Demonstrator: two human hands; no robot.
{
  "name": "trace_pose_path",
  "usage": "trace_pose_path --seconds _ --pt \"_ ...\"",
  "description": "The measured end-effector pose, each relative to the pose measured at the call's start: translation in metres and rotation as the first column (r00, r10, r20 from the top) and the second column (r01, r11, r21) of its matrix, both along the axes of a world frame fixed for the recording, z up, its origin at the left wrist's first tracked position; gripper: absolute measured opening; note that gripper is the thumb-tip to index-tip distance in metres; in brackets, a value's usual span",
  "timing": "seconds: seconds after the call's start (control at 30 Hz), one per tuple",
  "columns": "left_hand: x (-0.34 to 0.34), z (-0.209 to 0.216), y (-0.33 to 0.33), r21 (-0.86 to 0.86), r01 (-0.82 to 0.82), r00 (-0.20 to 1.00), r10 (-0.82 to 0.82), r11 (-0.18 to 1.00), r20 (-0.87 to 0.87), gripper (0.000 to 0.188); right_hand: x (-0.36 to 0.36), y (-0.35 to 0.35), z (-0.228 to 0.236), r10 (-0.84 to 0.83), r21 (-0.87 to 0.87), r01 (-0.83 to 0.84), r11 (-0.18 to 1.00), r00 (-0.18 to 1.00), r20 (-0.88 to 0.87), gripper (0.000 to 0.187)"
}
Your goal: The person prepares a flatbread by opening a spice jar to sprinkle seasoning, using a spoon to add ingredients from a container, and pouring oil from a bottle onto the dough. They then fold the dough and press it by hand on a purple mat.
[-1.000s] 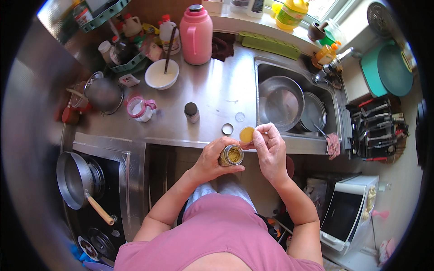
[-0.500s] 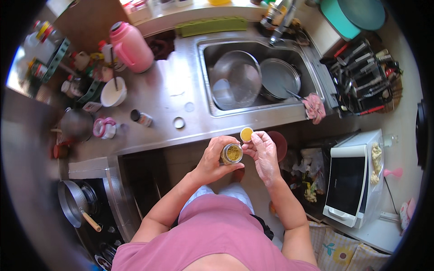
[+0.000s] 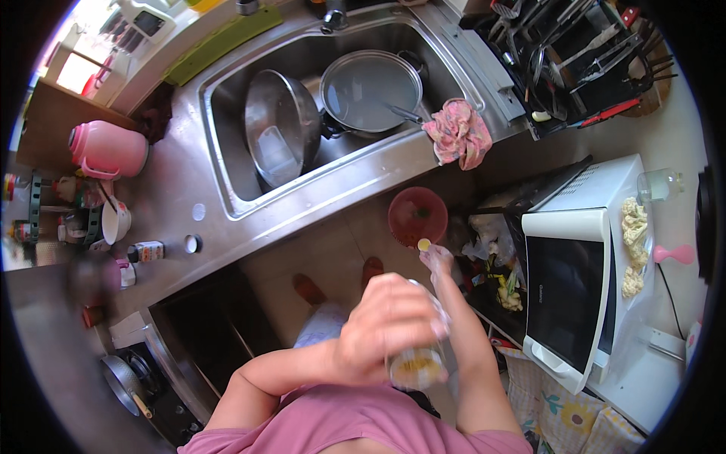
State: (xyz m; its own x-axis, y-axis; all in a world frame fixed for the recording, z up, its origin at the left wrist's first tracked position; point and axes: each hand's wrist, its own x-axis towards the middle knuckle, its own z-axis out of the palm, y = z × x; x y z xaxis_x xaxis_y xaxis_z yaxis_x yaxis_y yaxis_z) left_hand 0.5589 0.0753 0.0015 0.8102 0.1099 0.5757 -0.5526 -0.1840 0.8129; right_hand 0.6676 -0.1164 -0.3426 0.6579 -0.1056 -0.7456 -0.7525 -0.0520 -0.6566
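Clear glass first: the spice jar (image 3: 416,369) with yellowish bits inside is up close to the camera, over the pink shirt. The left hand (image 3: 389,329) is wrapped around it, but both are motion-blurred, so I can't tell exactly how far the jar tilts. Right hand (image 3: 437,262) is further out and lower, pinching a small round yellow disc (image 3: 424,244) by its edge, right by the near rim of a reddish-pink plastic bin (image 3: 397,221) as seen from above.

For label people: the small dark-capped bottle (image 3: 150,251) on the counter has a printed wrap, too tiny to make out. The toaster oven (image 3: 567,284) has a bit of pale lettering on its dark glass door.

Containers: a big shiny steel bowl (image 3: 263,106) sits tipped in the sink (image 3: 219,129) with a translucent piece of plastic in it, next to a round pot (image 3: 370,91) of cloudy liquid. Crumpled pink patterned cloth (image 3: 460,135) hangs over the sink edge, and knobbly cauliflower (image 3: 634,238) lies on top of the oven.
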Motion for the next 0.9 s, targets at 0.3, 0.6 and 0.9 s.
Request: trace_pose_path --seconds 0.3,0.6,0.9 --pt "0.03 0.057 -0.042 -0.222 -0.254 0.967 0.241 0.941 -0.087 0.014 0.052 0.014 -0.068 -0.055 0.018 0.055 0.998 0.998 0.017 0.027" --pt "0.026 0.047 -0.014 -0.161 -0.304 0.931 0.329 0.939 0.162 0.02 0.013 0.035 0.01 0.588 -0.227 -0.543 0.808 0.717 0.376 0.024" --pt "-0.061 0.002 0.091 0.008 -0.49 0.872 0.49 0.872 -0.005 0.051 -0.041 0.2 0.173 0.634 -0.443 -0.774 0.452 -0.07 0.77 0.018"
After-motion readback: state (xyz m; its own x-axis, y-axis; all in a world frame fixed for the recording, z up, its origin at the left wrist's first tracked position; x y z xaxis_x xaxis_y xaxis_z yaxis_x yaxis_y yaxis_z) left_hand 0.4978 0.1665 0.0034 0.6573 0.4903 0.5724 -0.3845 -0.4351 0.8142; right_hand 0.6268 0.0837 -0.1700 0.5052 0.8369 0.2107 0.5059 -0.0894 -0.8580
